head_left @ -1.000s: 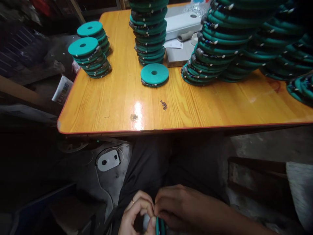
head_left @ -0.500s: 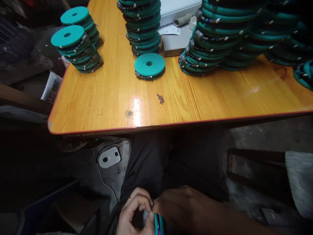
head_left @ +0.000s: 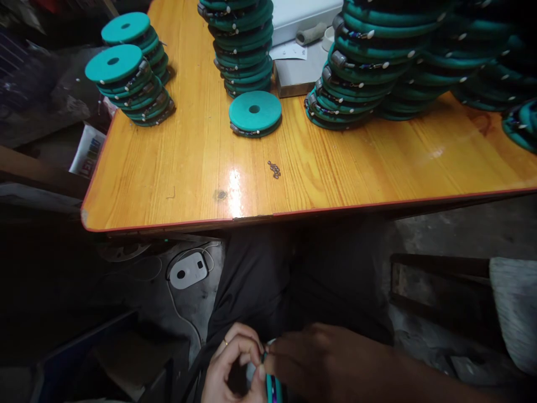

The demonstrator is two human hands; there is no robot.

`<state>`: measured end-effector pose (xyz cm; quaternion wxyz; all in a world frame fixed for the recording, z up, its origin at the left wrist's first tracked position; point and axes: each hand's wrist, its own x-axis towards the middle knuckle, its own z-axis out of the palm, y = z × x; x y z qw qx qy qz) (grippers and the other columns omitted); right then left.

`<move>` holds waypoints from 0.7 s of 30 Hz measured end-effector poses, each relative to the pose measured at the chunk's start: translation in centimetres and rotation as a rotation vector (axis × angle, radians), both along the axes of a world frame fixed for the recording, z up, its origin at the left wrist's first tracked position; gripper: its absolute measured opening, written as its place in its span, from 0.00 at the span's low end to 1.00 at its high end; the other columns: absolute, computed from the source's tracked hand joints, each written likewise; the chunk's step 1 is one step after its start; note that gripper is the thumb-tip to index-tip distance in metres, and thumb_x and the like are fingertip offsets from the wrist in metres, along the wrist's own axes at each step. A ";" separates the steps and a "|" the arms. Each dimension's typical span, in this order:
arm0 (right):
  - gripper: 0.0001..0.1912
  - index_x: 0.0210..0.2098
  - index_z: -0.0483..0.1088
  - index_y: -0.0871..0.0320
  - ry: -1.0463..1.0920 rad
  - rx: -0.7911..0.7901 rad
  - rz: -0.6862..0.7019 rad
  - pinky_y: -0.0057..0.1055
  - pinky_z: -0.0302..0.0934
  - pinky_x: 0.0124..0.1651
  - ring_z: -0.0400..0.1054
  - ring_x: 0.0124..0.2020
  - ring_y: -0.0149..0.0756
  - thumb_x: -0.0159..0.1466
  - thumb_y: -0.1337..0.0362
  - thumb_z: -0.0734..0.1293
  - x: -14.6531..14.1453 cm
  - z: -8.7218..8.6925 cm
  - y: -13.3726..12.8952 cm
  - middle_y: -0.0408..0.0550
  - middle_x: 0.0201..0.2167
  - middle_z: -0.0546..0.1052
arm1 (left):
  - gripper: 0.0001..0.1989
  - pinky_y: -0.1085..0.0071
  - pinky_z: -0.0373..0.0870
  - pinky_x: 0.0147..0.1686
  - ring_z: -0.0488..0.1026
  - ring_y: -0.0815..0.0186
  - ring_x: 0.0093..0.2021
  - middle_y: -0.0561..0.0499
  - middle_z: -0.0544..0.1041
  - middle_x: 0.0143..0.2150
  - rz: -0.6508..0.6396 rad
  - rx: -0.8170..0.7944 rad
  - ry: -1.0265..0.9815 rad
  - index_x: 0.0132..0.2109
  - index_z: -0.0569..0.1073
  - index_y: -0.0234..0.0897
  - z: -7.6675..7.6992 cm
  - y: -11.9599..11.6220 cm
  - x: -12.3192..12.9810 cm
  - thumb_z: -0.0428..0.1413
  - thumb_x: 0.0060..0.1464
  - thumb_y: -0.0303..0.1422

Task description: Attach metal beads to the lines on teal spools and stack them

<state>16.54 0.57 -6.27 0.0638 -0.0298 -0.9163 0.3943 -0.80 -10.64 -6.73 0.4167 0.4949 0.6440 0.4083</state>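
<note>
Low in the head view, above my lap, is a teal foam line spool [head_left: 274,390] seen edge-on, with something purple in its groove. My left hand [head_left: 235,362], a ring on one finger, is closed, its thumb and fingertip pinched at the spool's upper rim. From the other side, my right hand [head_left: 314,355] is closed with bent fingers over the same rim, its fingertips meeting the left ones. It is dark and partly blurred. Whatever small part sits between the fingertips is hidden.
On the wooden table [head_left: 201,168] stand a single teal spool [head_left: 255,115], a tall stack [head_left: 243,50], shorter stacks [head_left: 126,84] at left and larger stacks [head_left: 356,78] at right. Small dark metal pieces [head_left: 274,169] lie near the front. A white device [head_left: 188,270] with a cable rests on the floor.
Both hands stay at the spool's rim; the right hand has shifted slightly and the spool has tilted a little. The table view has moved slightly left with the camera.
</note>
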 end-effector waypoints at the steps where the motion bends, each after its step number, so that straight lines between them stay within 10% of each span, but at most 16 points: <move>1: 0.08 0.39 0.65 0.61 0.020 0.003 -0.002 0.29 0.49 0.26 0.61 0.30 0.30 0.71 0.65 0.57 0.0 -0.2 -0.2 0.44 0.33 0.72 | 0.07 0.76 0.68 0.29 0.69 0.68 0.29 0.51 0.67 0.29 -0.002 -0.022 -0.017 0.28 0.64 0.37 -0.2 -0.3 -0.1 0.54 0.49 0.23; 8: 0.10 0.43 0.65 0.61 0.049 -0.022 0.011 0.29 0.50 0.29 0.60 0.31 0.31 0.72 0.65 0.54 -0.5 -1.1 -1.0 0.44 0.34 0.72 | 0.06 0.75 0.67 0.32 0.69 0.67 0.33 0.50 0.66 0.33 0.045 -0.192 -0.325 0.31 0.68 0.36 -2.3 -3.4 -1.0 0.56 0.55 0.27; 16: 0.11 0.49 0.73 0.52 0.052 -0.619 -0.252 0.18 0.60 0.41 0.70 0.37 0.22 0.70 0.60 0.62 -0.5 -0.8 -1.2 0.43 0.40 0.75 | 0.11 0.71 0.68 0.39 0.68 0.66 0.38 0.48 0.64 0.36 -0.010 -0.252 -0.557 0.34 0.70 0.37 -2.6 -4.0 -1.5 0.55 0.60 0.39; 21: 0.12 0.46 0.77 0.54 0.038 -0.666 -0.295 0.17 0.61 0.37 0.72 0.35 0.23 0.67 0.57 0.66 -0.3 -1.0 -1.6 0.45 0.39 0.76 | 0.14 0.74 0.66 0.34 0.66 0.67 0.35 0.49 0.62 0.35 0.077 -0.278 -0.619 0.31 0.71 0.36 -2.8 -4.0 -0.7 0.58 0.57 0.42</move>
